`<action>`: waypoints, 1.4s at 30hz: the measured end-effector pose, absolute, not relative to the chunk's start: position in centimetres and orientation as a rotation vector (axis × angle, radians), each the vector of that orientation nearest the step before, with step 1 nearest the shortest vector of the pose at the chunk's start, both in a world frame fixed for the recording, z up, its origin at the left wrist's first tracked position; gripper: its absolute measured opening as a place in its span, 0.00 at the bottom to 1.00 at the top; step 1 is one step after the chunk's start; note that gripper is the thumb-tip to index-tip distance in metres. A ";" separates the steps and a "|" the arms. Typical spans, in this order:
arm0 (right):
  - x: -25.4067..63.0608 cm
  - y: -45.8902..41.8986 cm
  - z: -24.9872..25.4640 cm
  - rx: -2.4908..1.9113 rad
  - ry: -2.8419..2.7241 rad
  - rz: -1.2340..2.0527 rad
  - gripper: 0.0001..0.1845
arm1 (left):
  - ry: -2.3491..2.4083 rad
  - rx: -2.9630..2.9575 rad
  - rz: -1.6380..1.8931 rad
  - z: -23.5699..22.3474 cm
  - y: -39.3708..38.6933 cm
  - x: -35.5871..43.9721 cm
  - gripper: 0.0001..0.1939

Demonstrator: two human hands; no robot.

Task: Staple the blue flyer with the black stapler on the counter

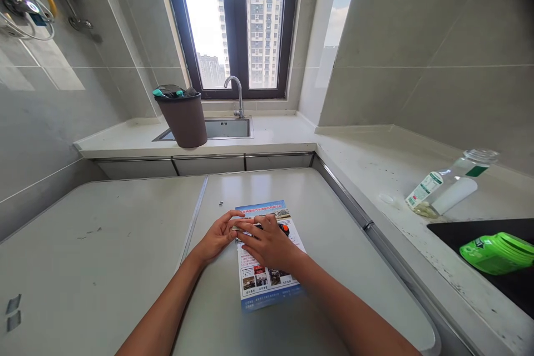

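A printed leaflet (271, 288) with blue edges, red lettering and small photos lies on the pale table, partly covered by my hands. Over its left edge, my left hand (217, 239) is closed, thumb and fingers pinched around a small pale piece I cannot make out. My right hand (269, 243) reaches across the leaflet, its fingertips meeting the left fingers. Beneath its fingers, a dark object with an orange-red end (285, 229) shows in part; its kind is hidden.
A brown bin (183, 122) stands at the sink's (229, 129) front edge, near the faucet (238, 97). On the right counter are a clear bottle (450, 183) and a green container (496, 253) lying on its side. Small grey pieces (13, 312) lie on the table at left.
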State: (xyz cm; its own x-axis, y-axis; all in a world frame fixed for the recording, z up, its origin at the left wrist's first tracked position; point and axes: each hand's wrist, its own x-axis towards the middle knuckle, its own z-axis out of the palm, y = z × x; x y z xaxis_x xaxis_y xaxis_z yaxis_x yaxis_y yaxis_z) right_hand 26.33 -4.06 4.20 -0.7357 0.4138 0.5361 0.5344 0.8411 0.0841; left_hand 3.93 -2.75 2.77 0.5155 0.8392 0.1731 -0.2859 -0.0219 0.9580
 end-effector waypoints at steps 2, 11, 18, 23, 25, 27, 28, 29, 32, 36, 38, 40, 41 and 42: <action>26.4 -4.1 4.2 -0.689 -2.509 -0.335 0.20 | 0.544 1.307 0.959 2.8 -2.7 3.9 0.27; 26.4 -4.0 4.1 -0.681 -2.521 -0.283 0.17 | 0.495 1.298 0.937 3.0 -2.8 3.9 0.27; 26.8 -4.0 4.4 -0.652 -2.507 -0.193 0.18 | 0.476 1.263 0.929 3.0 -3.0 3.9 0.27; 27.1 -4.0 4.8 -0.683 -2.394 0.009 0.21 | 0.503 1.233 1.003 2.6 -2.9 3.9 0.25; 27.6 -3.5 5.1 -0.705 -2.285 0.130 0.21 | 0.532 1.210 1.086 2.6 -2.8 3.9 0.22; 28.6 -2.6 5.4 -0.739 -2.129 0.253 0.20 | 0.574 1.180 1.179 2.6 -2.6 3.8 0.19; 29.2 -1.9 5.5 -0.765 -2.040 0.305 0.19 | 0.589 1.166 1.215 2.7 -2.5 3.8 0.17; 30.0 -1.1 5.4 -0.798 -1.949 0.345 0.18 | 0.597 1.155 1.239 2.7 -2.4 3.7 0.17; 33.0 2.0 4.4 -0.969 -1.721 0.400 0.15 | 0.613 1.142 1.262 2.6 -2.2 3.6 0.15; 37.7 5.7 1.4 -1.396 -1.538 0.372 0.17 | 0.620 1.138 1.243 2.5 -2.1 3.5 0.14; 39.4 6.8 -0.1 -1.630 -1.533 0.331 0.18 | 0.615 1.140 1.237 2.4 -2.1 3.5 0.14; 40.5 7.4 -1.2 -1.747 -1.540 0.311 0.18 | 0.613 1.145 1.240 2.4 -2.1 3.5 0.14; 40.7 7.5 -1.5 -1.773 -1.545 0.309 0.18 | 0.612 1.147 1.243 2.5 -2.1 3.5 0.15; 40.8 7.6 -1.8 -1.785 -1.547 0.312 0.18 | 0.611 1.147 1.245 2.5 -2.0 3.5 0.15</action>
